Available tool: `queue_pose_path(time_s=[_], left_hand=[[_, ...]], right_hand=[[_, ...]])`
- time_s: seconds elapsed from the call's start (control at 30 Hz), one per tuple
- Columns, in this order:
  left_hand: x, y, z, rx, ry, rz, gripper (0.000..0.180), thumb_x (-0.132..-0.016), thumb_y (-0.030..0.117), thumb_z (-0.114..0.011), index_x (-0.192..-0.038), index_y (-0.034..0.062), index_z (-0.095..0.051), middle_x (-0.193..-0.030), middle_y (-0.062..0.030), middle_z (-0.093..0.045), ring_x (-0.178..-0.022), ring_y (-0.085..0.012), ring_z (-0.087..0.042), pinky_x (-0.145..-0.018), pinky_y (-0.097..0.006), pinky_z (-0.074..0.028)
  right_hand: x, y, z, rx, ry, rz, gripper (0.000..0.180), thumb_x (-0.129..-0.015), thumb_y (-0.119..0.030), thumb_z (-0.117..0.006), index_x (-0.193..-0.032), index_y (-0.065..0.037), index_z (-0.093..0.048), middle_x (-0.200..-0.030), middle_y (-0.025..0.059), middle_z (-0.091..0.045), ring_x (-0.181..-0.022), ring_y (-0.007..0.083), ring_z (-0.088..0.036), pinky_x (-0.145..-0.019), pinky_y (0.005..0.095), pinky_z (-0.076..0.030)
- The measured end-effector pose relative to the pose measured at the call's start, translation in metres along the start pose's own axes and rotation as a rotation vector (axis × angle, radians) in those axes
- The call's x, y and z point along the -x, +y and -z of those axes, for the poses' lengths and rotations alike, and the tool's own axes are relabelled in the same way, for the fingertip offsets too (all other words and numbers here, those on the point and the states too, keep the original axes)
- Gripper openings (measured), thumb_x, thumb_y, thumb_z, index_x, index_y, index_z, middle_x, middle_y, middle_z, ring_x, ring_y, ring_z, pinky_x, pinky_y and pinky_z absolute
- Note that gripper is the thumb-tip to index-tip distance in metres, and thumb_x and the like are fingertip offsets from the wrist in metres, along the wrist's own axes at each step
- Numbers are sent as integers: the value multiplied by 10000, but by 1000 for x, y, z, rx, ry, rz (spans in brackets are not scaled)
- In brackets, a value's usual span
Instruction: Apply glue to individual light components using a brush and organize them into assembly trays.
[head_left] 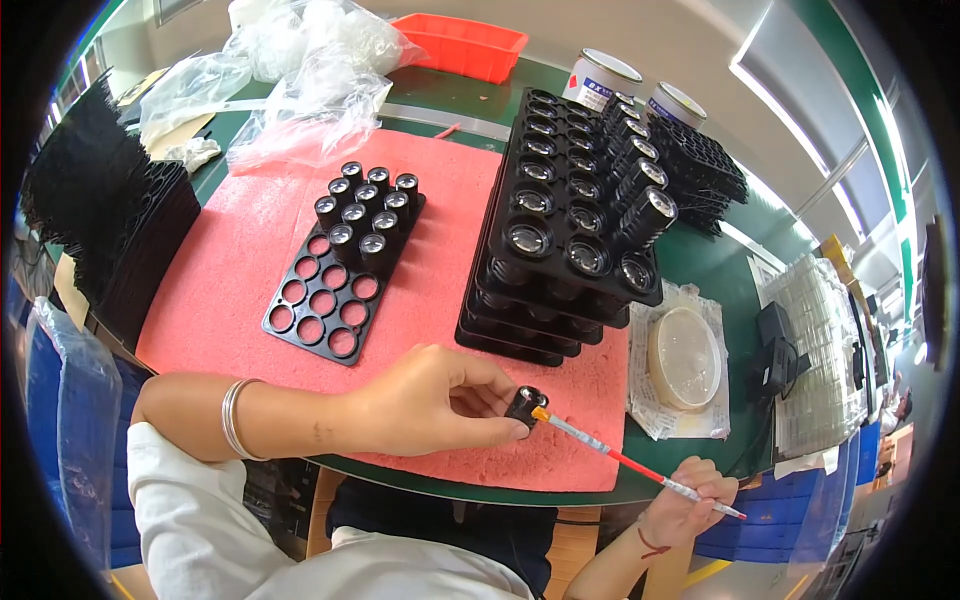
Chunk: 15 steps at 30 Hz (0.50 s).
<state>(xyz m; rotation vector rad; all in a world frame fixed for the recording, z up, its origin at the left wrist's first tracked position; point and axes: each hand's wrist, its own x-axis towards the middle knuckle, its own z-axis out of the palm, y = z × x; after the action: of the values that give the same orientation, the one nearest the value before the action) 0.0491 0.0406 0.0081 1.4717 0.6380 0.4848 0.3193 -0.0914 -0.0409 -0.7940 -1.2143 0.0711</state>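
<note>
Your right hand (690, 497), nearest you on the right, is closed around the rear of the paintbrush (640, 469), thumb and fingers pinching its handle. The brush's long axis slants from that hand up and leftward, its orange bristles pointing away from you, at the right edge of the small black cylinder (522, 410); you cannot tell whether they touch it. Your left hand (435, 400) pinches that cylinder between thumb and fingers, the fingers partly curled. The cylinder sits over the near edge of the pink mat (240, 290), its long axis roughly upright and its end face up. Beyond, on the mat, the perforated black rack (323, 302) holds lens-topped cylinders in its far half, left of the stacked black trays (560, 262). Farthest back lies the red bin (460, 48).
</note>
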Motion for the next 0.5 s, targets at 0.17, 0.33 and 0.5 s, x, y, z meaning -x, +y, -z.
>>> queue_pose_path(time_s=[0.17, 0.33, 0.5], left_hand=[[1, 2, 1, 34, -31, 2, 281, -784, 154, -662, -964, -54, -610, -846, -66, -637, -789, -74, -590, -766, -230, -501], [2, 2, 2, 57, -73, -5, 302, -807, 131, -631, -1042, -53, -580, -914, -79, -632, -848, -91, -591, -807, -246, -496], [0, -2, 4, 77, -100, -31, 339, -826, 121, -609, -1113, -48, -545, -968, -94, -624, -894, -107, -586, -834, -251, -484]], right_hand=[[0, 0, -1, 12, 48, -44, 248, -865, -254, -494, -777, -44, -396, -576, 91, -461, -505, 157, -425, -481, 266, -311], [0, 0, 0, -19, 67, -70, 223, -861, -226, -486, -772, -45, -390, -572, 87, -452, -504, 154, -418, -481, 266, -309], [0, 0, -1, -11, 76, -81, 217, -859, -221, -484, -770, -49, -386, -571, 82, -446, -508, 149, -408, -483, 263, -303]])
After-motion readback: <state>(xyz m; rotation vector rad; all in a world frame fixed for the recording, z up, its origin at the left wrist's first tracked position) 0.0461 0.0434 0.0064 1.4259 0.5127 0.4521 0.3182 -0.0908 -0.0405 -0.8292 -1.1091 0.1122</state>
